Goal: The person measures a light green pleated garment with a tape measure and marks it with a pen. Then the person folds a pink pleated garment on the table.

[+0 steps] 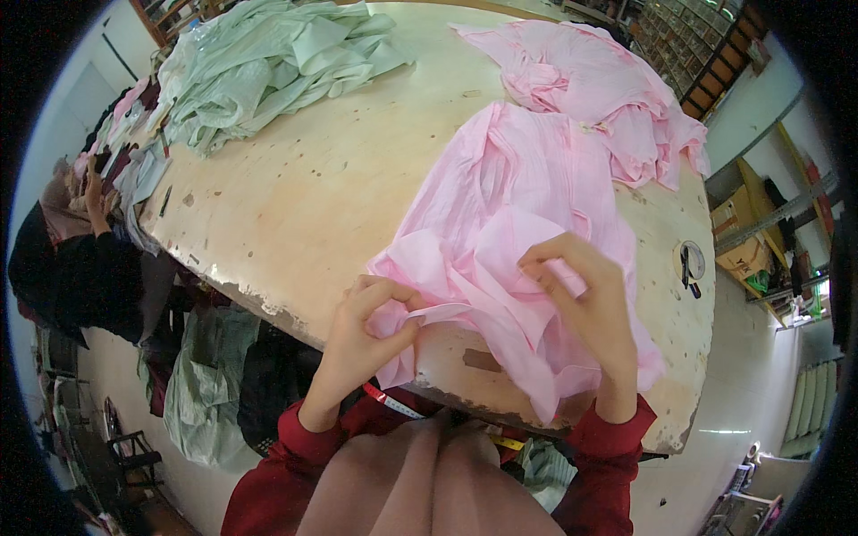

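Observation:
A pink garment (516, 174) lies spread on the worktable (301, 194) before me, its near end bunched and partly hanging over the front edge. My left hand (369, 328) pinches the hem at the garment's near left between thumb and fingers. Above the right part of the same garment is my right hand (583, 288), thumb and index finger close together; whether cloth is held between them I cannot tell. A second heap of pink cloth (603, 87) touches the garment's far end. A measuring tape (392, 402) hangs at my front, below the table edge.
Pale green cloth (281, 67) is piled at the far left. On the right side lie a roll of tape (690, 260) and small snips (685, 268). A dark pen-like object (165, 201) lies near the left edge. Another person (87, 268) is at the table's left.

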Motion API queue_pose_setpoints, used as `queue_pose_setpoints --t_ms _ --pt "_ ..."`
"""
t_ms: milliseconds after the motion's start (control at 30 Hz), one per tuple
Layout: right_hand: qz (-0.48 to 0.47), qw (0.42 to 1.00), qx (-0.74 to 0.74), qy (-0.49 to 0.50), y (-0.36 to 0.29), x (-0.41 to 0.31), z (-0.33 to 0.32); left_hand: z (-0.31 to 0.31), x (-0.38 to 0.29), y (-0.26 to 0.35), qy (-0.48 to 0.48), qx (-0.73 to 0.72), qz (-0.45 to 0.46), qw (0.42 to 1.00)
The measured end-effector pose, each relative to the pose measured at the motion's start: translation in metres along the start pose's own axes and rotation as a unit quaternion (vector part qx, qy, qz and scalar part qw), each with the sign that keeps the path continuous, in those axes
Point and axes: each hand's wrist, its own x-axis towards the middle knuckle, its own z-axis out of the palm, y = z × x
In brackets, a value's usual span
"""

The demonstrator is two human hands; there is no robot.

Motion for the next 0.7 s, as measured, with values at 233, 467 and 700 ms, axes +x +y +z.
queue_pose_setpoints --t_ms 233,467,700 --pt "-0.064 0.991 -0.071 -0.091 0.019 -0.002 0.045 0.013 -0.002 0.006 0.025 0.094 0.025 0.995" --pt "0.001 0.999 0.040 -0.007 0.036 0.003 -0.018 -0.011 -0.003 -0.001 -0.078 0.006 -0.068 0.995" --pt "0.047 0.994 -0.069 -0.077 0.023 -0.001 -0.035 -0.012 -0.001 -0.003 -0.114 -0.172 -0.132 0.970"
